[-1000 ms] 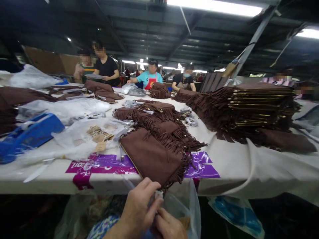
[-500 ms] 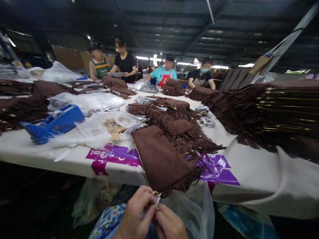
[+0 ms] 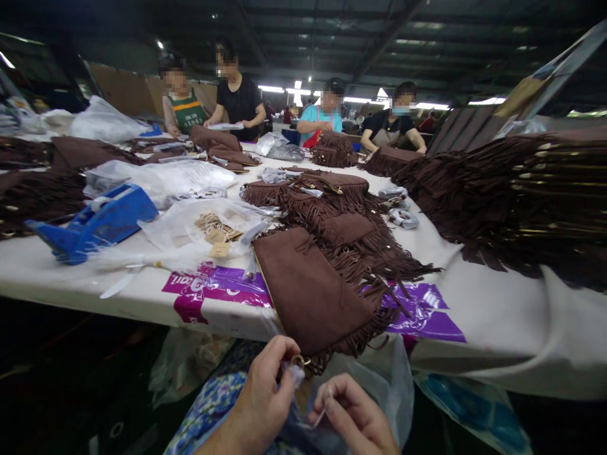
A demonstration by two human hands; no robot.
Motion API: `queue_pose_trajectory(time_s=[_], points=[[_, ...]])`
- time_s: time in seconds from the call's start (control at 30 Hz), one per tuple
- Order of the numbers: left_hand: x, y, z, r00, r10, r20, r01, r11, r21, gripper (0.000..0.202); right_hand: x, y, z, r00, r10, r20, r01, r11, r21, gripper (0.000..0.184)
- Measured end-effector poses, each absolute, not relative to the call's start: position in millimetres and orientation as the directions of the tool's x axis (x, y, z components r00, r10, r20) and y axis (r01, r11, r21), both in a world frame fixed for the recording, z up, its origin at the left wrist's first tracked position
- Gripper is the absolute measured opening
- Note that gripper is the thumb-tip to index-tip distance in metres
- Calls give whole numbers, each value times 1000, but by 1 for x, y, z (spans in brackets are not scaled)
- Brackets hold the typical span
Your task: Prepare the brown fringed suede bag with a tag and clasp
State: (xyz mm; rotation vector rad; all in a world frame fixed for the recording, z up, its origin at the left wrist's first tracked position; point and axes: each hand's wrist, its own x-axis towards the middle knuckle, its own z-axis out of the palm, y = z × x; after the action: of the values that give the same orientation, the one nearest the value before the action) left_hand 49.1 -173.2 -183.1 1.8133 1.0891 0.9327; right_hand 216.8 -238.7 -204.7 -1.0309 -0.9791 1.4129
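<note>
The left hand point(image 3: 265, 390) has its grip pinched on a gold clip point(image 3: 298, 362) and some pale wrap point(image 3: 298, 376), while the right hand point(image 3: 356, 412) is pinching a thin strip point(image 3: 318, 419) nearby. Brown bag point(image 3: 313, 291) is just past them, near corner poking over the surface point(image 3: 484, 294) edge, blue dispenser point(image 3: 107, 221) off left. More fringed bags point(image 3: 351, 230) are piled behind, with four people point(image 3: 239, 98) at the far side.

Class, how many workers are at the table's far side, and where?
4: green-aproned worker, left; black-shirted worker, alongside; turquoise-sleeved worker, centre; dark-shirted worker, right. Others may be hidden.
</note>
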Motion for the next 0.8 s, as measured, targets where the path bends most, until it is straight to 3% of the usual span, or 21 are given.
queue_pose_trajectory(time_s=[0.07, 0.13, 0.2, 0.27, 0.37, 0.43, 0.57, 0.8], points=[[45, -173, -183, 420, 879, 225, 337, -382, 861, 25, 211, -238, -205, -118, 980, -163, -550, -201, -811, 43], [43, -172, -183, 475, 840, 260, 341, -448, 826, 30, 212, -237, -203, -177, 957, -229, -601, -290, -745, 50], [42, -171, -182, 496, 835, 239, 347, -443, 827, 32, 218, -238, -199, -176, 936, -305, -491, -352, -797, 52], [44, -171, -181, 480, 858, 185, 348, -380, 857, 30, 224, -240, -196, -114, 947, -299, -246, -318, -916, 50], [49, -169, -179, 434, 895, 104, 309, -257, 916, 27, 223, -240, -195, 3, 996, -94, 181, -93, -979, 47], [53, -168, -179, 420, 907, 32, 234, -143, 962, 26, 216, -238, -198, 65, 998, 13, 321, -9, -947, 43], [59, -167, -182, 438, 890, -126, 117, 83, 990, 23, 202, -234, -206, 133, 990, 47, 312, 3, -950, 39], [60, -167, -184, 416, 900, -134, 114, 94, 989, 22, 201, -235, -217, 207, 978, -21, 235, -71, -969, 41]])
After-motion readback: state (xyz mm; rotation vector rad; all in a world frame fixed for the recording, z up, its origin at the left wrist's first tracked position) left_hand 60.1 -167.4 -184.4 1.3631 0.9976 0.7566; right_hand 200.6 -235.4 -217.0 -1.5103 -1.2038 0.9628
